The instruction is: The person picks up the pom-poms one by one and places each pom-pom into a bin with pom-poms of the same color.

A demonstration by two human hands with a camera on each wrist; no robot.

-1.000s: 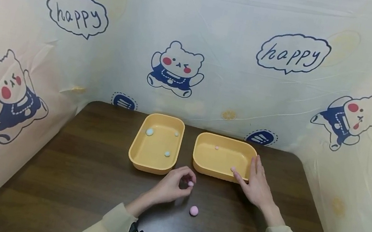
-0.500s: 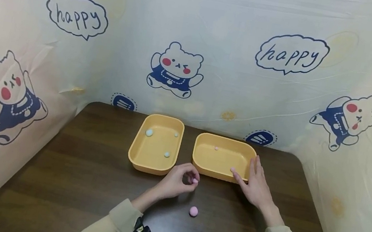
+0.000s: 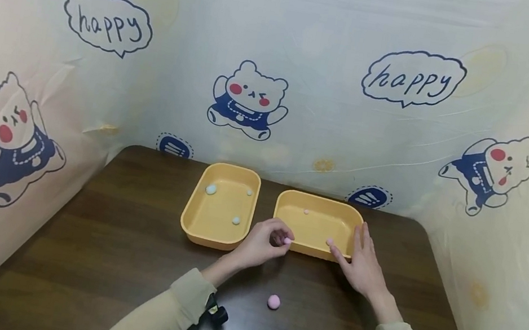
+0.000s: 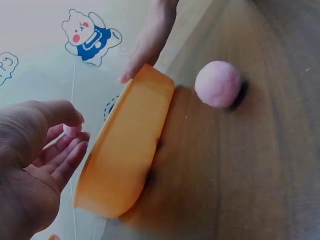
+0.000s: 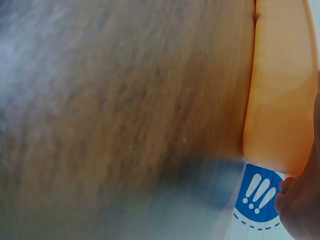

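My left hand (image 3: pixel 259 245) pinches a small pink ball (image 4: pixel 72 130) between thumb and fingertips. It is at the front left edge of the right yellow tray (image 3: pixel 308 228), where the ball overlaps the rim in the head view. My right hand (image 3: pixel 368 267) rests against that tray's right end, fingers fairly straight along the outside and thumb at the front rim. Inside the tray lie two small pink balls, one (image 3: pixel 306 212) toward the back and another (image 3: pixel 329 241) by my right thumb. A larger pink ball (image 3: pixel 273 302) sits on the table in front.
A second yellow tray (image 3: pixel 213 231) stands to the left, holding a larger pale blue ball (image 3: pixel 211 189) and two smaller ones. Both trays are on a dark wooden table (image 3: pixel 94 242). A printed curtain (image 3: pixel 321 128) hangs behind and along the sides.
My left hand has moved forward and slightly right with the pink ball, from over the table to the right tray's front rim. My right hand has stayed in place.
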